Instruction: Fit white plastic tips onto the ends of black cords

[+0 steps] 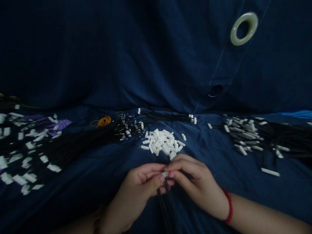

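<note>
Near the bottom middle, my left hand (143, 185) and my right hand (192, 178) meet at the fingertips around a small white connector (165, 174). Black wires (165, 208) hang down from it, past my left fingers toward the lower edge. My left thumb and fingers pinch the connector and the wires from the left. From the right, my right thumb and forefinger close on the same connector. Just beyond my fingertips lies a loose heap of white connector housings (161, 142). How the wire ends sit inside the held connector is hidden by my fingers.
Black wire bundles with white connectors (26, 156) spread at left, partly over a purple piece (60, 126). More connector-ended wires (246, 133) lie at right. Bare-tipped wires (129, 125) and orange rubber bands (104, 121) lie behind. Dark blue cloth (207, 195) covers the surface; an eyeleted curtain (158, 58) hangs behind.
</note>
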Demonstrator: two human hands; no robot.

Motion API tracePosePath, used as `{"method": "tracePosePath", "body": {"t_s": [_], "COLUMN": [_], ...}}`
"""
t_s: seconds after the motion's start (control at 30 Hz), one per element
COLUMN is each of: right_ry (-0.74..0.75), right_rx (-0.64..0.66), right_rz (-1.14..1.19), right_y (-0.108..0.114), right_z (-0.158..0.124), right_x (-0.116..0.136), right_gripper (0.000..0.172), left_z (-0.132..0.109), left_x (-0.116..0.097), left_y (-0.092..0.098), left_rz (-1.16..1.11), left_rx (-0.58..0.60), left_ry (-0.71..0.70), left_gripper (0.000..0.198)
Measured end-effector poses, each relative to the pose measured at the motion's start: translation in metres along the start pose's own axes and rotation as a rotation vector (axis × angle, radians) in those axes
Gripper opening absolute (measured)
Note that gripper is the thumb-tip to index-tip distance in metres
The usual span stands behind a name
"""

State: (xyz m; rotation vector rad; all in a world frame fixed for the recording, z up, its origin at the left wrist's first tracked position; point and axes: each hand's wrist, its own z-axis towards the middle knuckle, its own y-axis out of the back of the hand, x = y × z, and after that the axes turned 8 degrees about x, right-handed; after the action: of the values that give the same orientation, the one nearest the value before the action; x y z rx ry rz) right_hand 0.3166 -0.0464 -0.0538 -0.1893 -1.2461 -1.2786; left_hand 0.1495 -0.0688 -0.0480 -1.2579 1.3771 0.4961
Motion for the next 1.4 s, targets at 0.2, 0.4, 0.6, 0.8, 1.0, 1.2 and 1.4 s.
{"method": "tracePosePath", "body": {"t_s": [0.2, 0.4, 0.6, 0.8, 1.0, 1.2, 1.4], "right_ry": [0.059, 0.075, 0.072, -0.003, -0.231, -0.184, -0.155], "right_rx": [-0.005, 0.006, -0.015, -0.064, -0.037, -0.013, 0.007], "right_rz": [-0.056, -0.058, -0.057, 0.001, 0.240, 0.128, 0.146], "right_y": [0.001, 0.002, 0.001, -0.002, -0.012, -0.007, -0.006], "right_z": [-0.002, -0.001, -0.002, -0.005, -0.013, -0.008, -0.008], "right_x": [0.000, -0.002, -0.002, 0.008, 0.019, 0.011, 0.009], "right_gripper": [0.012, 0.013, 0.010, 0.012, 0.015, 0.008, 0.009], "left_z": [-0.002, -0.002, -0.001, -0.002, -0.003, 0.000, 0.000], "left_x": [0.000, 0.000, 0.002, 0.002, 0.002, 0.002, 0.002], "left_y": [0.001, 0.002, 0.002, 0.003, 0.004, 0.003, 0.003], "left_rz": [-0.021, -0.063, -0.179, -0.191, -0.034, -0.010, -0.044], "left_rx": [-0.029, 0.020, 0.027, -0.042, -0.080, -0.025, -0.036], "left_ry": [0.032, 0.037, 0.035, -0.018, -0.080, -0.084, -0.083], "left_gripper": [0.024, 0.022, 0.027, 0.016, 0.013, 0.014, 0.024]}}
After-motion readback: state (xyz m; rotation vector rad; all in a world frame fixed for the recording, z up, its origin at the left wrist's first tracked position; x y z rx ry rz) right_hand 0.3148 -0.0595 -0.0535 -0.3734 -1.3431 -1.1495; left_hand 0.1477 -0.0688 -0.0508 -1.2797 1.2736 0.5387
